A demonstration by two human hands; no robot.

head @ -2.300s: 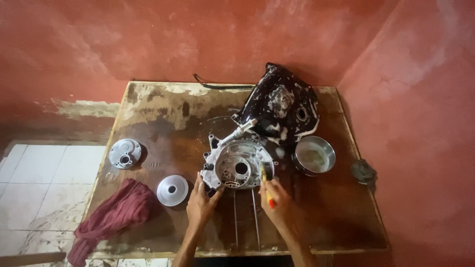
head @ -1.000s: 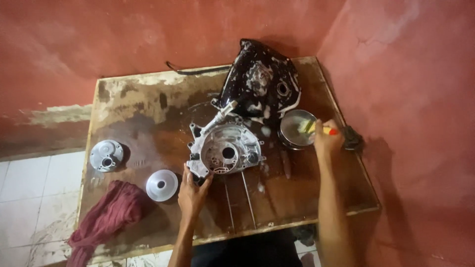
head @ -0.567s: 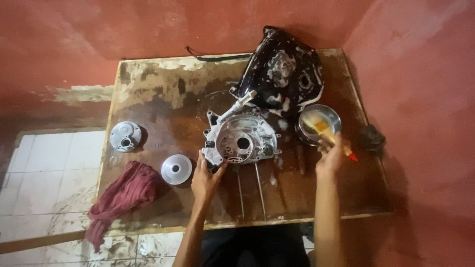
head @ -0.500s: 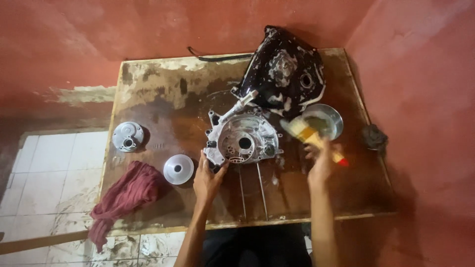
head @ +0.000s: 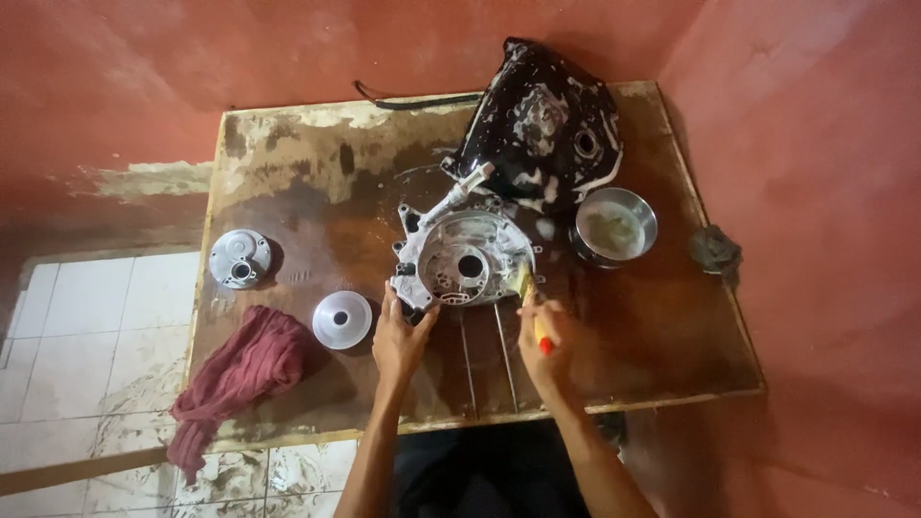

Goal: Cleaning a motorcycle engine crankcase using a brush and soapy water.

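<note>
A silver engine case [head: 462, 259], wet and soapy, lies in the middle of a worn wooden table [head: 317, 182]. My left hand [head: 401, 336] grips its near-left edge. My right hand [head: 549, 343] holds a small brush [head: 531, 299] with a yellow and red handle, its bristles touching the case's near-right rim. A metal bowl [head: 615, 225] of cloudy liquid stands to the right of the case. Behind the case lies a black soapy fuel tank [head: 540, 125].
A round silver cover [head: 239, 258] and a smaller dished silver part [head: 342, 319] lie on the table's left side. A dark red rag [head: 240, 369] hangs over the near-left edge. A grey scrub wad [head: 715, 251] sits at the right edge. Red walls close in behind and right.
My right hand carried the brush from the metal bowl back to the engine case's near-right rim. My left hand stayed on the case.
</note>
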